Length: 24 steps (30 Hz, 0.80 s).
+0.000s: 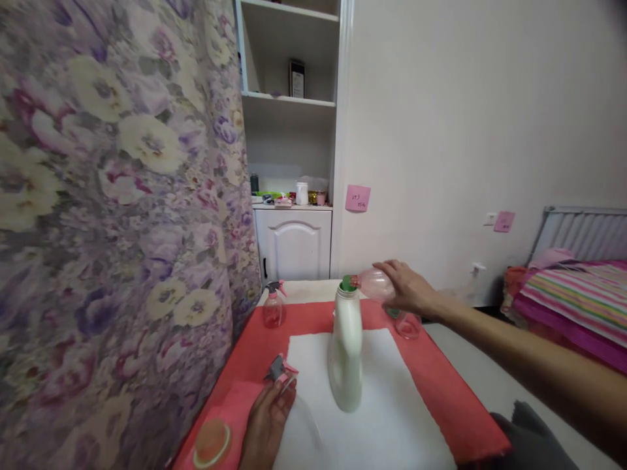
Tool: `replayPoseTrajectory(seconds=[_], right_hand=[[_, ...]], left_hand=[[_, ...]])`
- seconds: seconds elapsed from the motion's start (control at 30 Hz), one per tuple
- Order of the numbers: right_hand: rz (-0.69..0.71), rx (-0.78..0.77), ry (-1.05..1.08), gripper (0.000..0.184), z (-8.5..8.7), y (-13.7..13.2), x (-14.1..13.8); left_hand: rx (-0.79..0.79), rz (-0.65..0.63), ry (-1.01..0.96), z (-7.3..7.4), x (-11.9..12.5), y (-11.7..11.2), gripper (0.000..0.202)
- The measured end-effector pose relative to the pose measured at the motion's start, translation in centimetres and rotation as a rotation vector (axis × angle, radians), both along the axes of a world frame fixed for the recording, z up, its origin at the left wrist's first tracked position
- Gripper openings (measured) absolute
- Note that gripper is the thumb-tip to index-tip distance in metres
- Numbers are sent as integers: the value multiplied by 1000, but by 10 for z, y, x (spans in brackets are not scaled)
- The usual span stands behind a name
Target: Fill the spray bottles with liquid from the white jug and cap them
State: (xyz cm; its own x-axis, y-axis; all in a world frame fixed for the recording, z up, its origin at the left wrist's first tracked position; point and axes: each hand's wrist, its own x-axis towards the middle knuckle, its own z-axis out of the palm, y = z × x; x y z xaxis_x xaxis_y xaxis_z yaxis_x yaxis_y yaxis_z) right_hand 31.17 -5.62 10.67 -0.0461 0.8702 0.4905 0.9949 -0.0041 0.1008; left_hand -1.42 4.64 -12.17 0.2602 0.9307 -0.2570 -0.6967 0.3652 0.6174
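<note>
Two things held, bottle (376, 286) tipped sideways in right hand (405, 287), neck at mouth of jug (347, 365), spray head (278, 369) gripped in left hand (268, 418), jug upright on white sheet (396, 408), well in from side edges of red desk (453, 405).

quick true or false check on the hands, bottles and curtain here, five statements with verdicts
1. The left hand holds a spray head. True.
2. The right hand is empty. False: the right hand holds a tilted pink bottle, its neck at the green funnel.
3. The pale jug stands upright on a white sheet. True.
4. The standing spray bottle on the left side lacks its spray top. False: the standing spray bottle has a spray top on it.
5. The curtain is plain. False: the curtain has a flower pattern.
</note>
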Motion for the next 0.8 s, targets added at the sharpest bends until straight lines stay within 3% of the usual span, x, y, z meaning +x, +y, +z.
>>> replayPoseTrajectory(seconds=[0.1, 0.17, 0.23, 0.3, 0.37, 0.47, 0.67, 0.8], right_hand=[[21, -40, 259, 83, -69, -34, 3], [133, -145, 824, 83, -126, -58, -6], [144, -181, 1169, 91, -183, -78, -24], [143, -201, 1382, 97, -229, -92, -45], [213, -208, 1415, 91, -258, -99, -65], [148, -105, 1380, 92, -271, -102, -83], [129, -96, 1305, 95, -249, -103, -87], [170, -102, 1319, 96, -245, -105, -85]], left_hand=[[8, 39, -43, 6, 4, -1, 18], [19, 59, -67, 13, 7, -4, 18], [48, 72, -82, 21, 9, -9, 20], [95, 78, -90, 31, 10, -16, 21], [152, 85, -93, 44, 10, -25, 24], [210, 106, -100, 66, 13, -43, 26], [279, 165, -62, 109, 33, -87, 25], [337, 172, 4, 120, 46, -104, 35]])
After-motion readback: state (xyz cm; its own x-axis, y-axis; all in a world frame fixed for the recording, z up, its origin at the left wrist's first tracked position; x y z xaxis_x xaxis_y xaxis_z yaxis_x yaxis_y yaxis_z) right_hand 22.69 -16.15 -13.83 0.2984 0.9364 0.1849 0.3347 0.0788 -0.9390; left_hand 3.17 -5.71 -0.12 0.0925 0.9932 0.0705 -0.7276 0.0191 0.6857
